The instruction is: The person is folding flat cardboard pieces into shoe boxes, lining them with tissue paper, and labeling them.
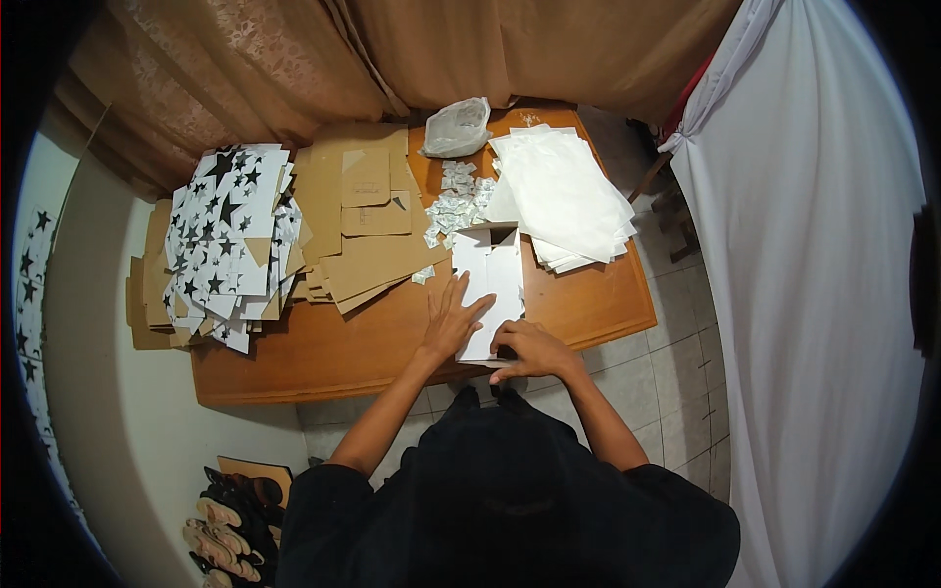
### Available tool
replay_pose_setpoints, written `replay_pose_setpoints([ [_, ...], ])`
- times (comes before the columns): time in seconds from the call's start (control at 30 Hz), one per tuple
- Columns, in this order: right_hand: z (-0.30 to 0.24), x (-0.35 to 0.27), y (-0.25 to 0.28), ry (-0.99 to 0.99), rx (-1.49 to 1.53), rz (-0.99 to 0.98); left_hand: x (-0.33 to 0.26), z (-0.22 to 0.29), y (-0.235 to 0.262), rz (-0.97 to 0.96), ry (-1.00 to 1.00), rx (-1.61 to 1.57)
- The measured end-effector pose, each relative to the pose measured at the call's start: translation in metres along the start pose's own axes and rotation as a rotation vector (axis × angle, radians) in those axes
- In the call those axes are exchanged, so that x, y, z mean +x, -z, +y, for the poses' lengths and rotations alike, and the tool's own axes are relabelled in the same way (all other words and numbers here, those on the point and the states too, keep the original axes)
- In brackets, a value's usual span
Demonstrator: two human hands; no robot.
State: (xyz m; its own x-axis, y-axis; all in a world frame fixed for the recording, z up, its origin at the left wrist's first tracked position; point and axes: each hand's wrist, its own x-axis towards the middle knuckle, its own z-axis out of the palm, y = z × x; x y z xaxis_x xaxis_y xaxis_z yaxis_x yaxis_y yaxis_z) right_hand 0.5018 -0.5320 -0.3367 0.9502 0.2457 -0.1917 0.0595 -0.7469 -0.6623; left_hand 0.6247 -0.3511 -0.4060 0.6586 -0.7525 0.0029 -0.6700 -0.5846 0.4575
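Observation:
A white cardboard box (505,276) lies lengthwise before me at the table's near edge, with a dark gap at its far end. My left hand (455,321) rests on the box's left side, fingers stretched and spread over the white top. At the near right corner, my right hand (534,349) grips the box's end with curled fingers; a dark opening shows beneath them, and the fingertips are partly hidden. Small white packets (453,211) lie in a loose heap just beyond the box.
A wooden table (588,306) carries everything. Star-patterned flat pieces (227,211) are piled at left, beside flat brown cardboard (377,265). White paper sheets (564,191) are stacked at right. A clear plastic bag (458,127) sits at the back. Shoes (230,529) stand lower left.

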Motion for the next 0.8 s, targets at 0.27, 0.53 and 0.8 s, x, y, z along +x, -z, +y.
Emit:
replay_pose_setpoints([
  [0.27, 0.022, 0.008, -0.028, -0.184, -0.109, 0.227, 0.015, -0.01, 0.006, -0.223, -0.206, 0.1],
  [0.53, 0.04, 0.02, -0.051, -0.3, -0.243, 0.473, 0.014, -0.01, 0.006, -0.187, -0.276, 0.146],
  [0.8, 0.048, 0.031, -0.062, -0.403, -0.098, 0.456, 0.012, -0.017, -0.004, -0.17, -0.304, -0.008],
])
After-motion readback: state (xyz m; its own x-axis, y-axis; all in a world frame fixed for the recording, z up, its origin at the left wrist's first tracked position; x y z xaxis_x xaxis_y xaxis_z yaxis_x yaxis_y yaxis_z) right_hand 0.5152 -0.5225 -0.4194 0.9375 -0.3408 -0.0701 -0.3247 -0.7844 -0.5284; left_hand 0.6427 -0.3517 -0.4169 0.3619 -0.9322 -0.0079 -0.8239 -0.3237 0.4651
